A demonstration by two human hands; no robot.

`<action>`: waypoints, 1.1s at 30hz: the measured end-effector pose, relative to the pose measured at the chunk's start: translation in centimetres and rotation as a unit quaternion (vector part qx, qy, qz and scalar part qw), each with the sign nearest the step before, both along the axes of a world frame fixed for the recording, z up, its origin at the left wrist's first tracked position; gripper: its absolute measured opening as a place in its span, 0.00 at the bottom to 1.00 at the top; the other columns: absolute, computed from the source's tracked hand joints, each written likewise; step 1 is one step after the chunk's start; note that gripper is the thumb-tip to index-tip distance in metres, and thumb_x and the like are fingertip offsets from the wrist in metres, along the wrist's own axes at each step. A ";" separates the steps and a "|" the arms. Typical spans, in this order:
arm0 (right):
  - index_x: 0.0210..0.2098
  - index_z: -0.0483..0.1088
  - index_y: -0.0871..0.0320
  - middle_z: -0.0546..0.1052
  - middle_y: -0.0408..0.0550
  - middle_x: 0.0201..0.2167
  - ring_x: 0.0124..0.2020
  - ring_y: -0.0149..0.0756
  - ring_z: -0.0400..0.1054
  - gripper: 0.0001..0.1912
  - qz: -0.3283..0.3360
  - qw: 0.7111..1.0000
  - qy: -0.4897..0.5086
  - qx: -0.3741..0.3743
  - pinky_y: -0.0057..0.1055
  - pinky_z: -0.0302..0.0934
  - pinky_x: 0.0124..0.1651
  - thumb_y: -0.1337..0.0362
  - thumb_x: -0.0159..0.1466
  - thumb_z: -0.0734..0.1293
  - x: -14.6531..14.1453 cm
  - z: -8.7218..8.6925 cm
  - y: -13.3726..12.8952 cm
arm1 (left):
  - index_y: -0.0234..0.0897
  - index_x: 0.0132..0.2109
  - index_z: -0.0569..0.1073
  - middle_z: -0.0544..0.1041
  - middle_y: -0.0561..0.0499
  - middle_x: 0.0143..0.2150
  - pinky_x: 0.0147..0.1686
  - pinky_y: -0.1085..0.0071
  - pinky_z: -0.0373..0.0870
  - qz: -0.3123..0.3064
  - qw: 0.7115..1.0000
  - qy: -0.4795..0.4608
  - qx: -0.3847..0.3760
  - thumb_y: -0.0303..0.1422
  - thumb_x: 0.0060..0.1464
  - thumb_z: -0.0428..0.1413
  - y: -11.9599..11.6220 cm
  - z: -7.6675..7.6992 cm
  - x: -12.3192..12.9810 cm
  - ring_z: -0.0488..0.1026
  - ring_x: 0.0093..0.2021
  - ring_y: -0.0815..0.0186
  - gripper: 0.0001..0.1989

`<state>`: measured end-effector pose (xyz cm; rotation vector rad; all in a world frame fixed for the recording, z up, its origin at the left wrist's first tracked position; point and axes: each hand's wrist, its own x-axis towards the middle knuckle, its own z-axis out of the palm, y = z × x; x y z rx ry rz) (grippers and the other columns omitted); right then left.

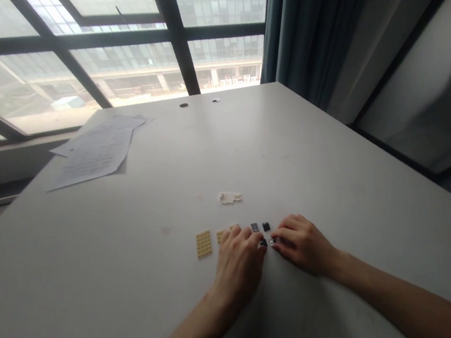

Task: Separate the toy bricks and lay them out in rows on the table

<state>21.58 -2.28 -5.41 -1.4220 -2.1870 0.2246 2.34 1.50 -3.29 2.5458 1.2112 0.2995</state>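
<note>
My left hand [239,255] is closed, with a small black toy brick [263,243] between thumb and forefinger. Facing it, my right hand [306,240] pinches a small white brick piece [272,242] with some dark on it; a narrow gap separates the two pieces. Just beyond the fingertips lie a dark grey studded plate [254,227] and another black brick [266,226]. A tan studded plate [203,244] rests left of my left hand. A smaller tan plate [220,236] is partly covered by that hand, as is a further tan bit [233,226].
A white brick assembly [230,197] lies farther out on the white table [175,296]. Printed paper sheets [98,152] are at the far left edge. Two round cable holes, one dark [184,105], sit near the window. A blue curtain [299,34] hangs beyond the right edge.
</note>
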 end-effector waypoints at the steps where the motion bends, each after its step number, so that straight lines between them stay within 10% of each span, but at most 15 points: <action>1: 0.38 0.73 0.56 0.75 0.49 0.33 0.37 0.40 0.65 0.05 -0.001 1.000 0.001 -0.001 0.38 0.59 0.44 0.65 0.62 0.66 -0.2 0.0 0.0 | 0.43 0.42 0.76 0.75 0.47 0.37 0.42 0.60 0.59 0.001 1.000 -0.002 0.003 0.32 0.56 0.54 0.0 0.0 0.0 0.67 0.42 0.56 0.08; 22: 0.42 0.72 0.57 0.74 0.50 0.35 0.37 0.40 0.64 0.09 0.001 1.000 0.021 0.014 0.38 0.60 0.43 0.66 0.63 0.64 -0.9 -0.1 0.0 | 0.43 0.42 0.76 0.75 0.47 0.36 0.40 0.62 0.60 0.006 0.999 -0.004 0.040 0.35 0.57 0.55 0.3 0.4 -0.3 0.68 0.40 0.57 0.07; 33: 0.39 0.73 0.57 0.74 0.49 0.33 0.36 0.38 0.65 0.07 -0.001 0.996 0.076 0.041 0.37 0.61 0.41 0.67 0.63 0.64 -0.9 -0.2 0.0 | 0.39 0.54 0.72 0.74 0.46 0.45 0.48 0.62 0.65 0.097 0.993 -0.016 0.070 0.29 0.55 0.54 11.1 0.9 -4.4 0.68 0.46 0.57 0.18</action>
